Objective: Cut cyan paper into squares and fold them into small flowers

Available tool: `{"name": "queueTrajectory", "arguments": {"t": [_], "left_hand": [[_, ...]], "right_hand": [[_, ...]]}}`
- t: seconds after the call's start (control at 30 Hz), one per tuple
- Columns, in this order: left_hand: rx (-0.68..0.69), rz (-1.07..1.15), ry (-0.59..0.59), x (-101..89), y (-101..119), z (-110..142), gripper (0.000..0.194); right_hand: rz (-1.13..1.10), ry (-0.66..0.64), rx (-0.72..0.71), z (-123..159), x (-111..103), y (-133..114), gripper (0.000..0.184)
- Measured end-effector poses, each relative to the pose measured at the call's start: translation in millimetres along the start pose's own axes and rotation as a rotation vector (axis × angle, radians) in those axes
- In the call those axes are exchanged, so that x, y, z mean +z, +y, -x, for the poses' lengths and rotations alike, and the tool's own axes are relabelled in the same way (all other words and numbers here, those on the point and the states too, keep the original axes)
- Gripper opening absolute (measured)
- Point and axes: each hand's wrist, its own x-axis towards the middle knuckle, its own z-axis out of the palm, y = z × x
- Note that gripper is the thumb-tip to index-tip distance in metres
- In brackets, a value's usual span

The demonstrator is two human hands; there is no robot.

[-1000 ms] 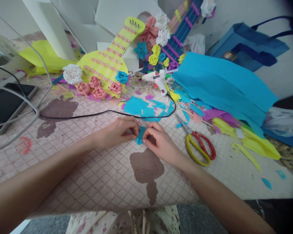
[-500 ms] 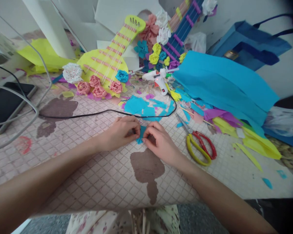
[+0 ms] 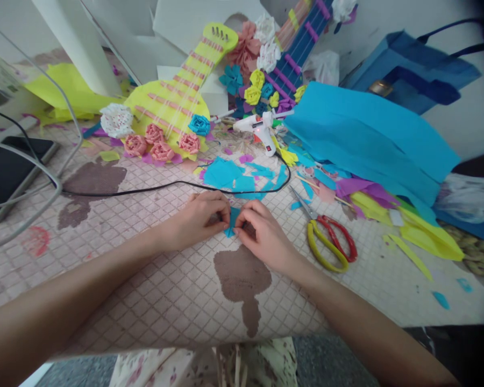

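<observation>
A small piece of blue crepe paper (image 3: 230, 232) lies between my two hands, just above the patterned tablecloth. My left hand (image 3: 210, 212) pinches its left edge with thumb and fingers. From the other side, my right hand (image 3: 260, 228) pinches the right edge. Part of the piece is hidden behind the fingertips. Blue paper scraps (image 3: 223, 173) are spread a little beyond my hands, under and around a black cord (image 3: 177, 183). To the right of my right hand lie scissors (image 3: 326, 242) with one yellow and one red handle.
A white glue gun (image 3: 262, 131) rests among paper bits at the back. Behind stand a yellow paper guitar (image 3: 173, 105) with paper roses and a dark blue one (image 3: 286, 75). Large blue paper (image 3: 367, 134) lies right, a phone (image 3: 12, 172) left.
Both hands keep the same pinch on the blue crepe paper. The whole view has shifted very slightly; nothing else has visibly moved.
</observation>
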Motion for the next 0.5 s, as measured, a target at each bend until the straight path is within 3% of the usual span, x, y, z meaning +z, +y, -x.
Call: {"name": "queueTrajectory", "arguments": {"t": [0.5], "left_hand": [[-0.032,-0.032,0.057,4.7,5.2,1.1,0.006]], "right_hand": [[0.031,0.001,-0.015,0.1,1.4,0.7,0.011]]}}
